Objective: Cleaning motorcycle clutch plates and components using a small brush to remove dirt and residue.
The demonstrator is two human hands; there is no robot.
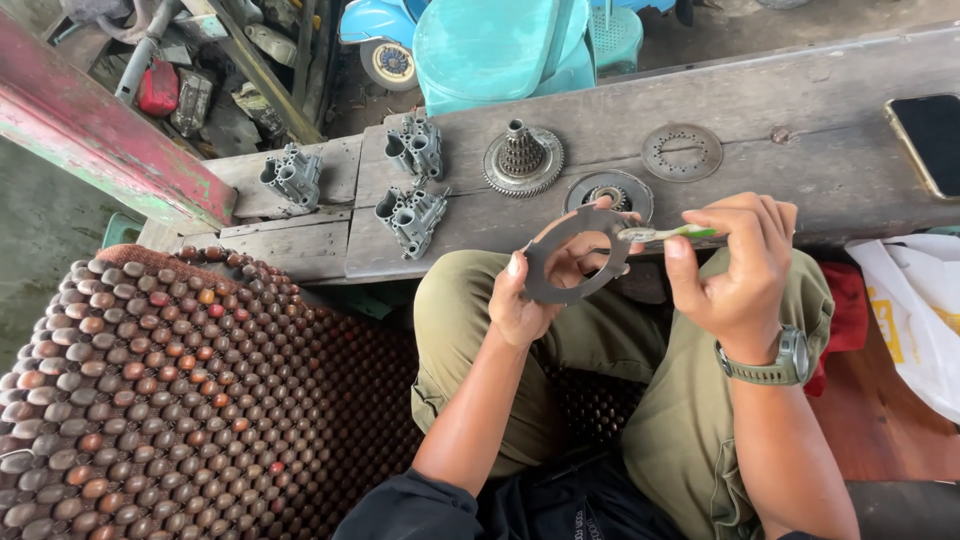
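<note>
A weathered grey wooden bench runs across the top of the view, with workshop clutter and a turquoise plastic chair behind its far edge. A mat of brown wooden beads covers the seat at lower left.

The left hand grips a flat grey metal ring plate by its lower left rim, fingers curled around it, above the person's knee just off the bench's near edge. The right hand is closed around a green-handled toothbrush, whose head touches the plate's upper right rim.

On the bench, three grey cast metal housings sit toward the left end. A toothed gear hub stands mid-bench, a round disc with a bearing lies just behind the plate, and a perforated disc lies further right. A dark phone lies at the right edge. Below it, off the bench, sits a white plastic bag with yellow print.
</note>
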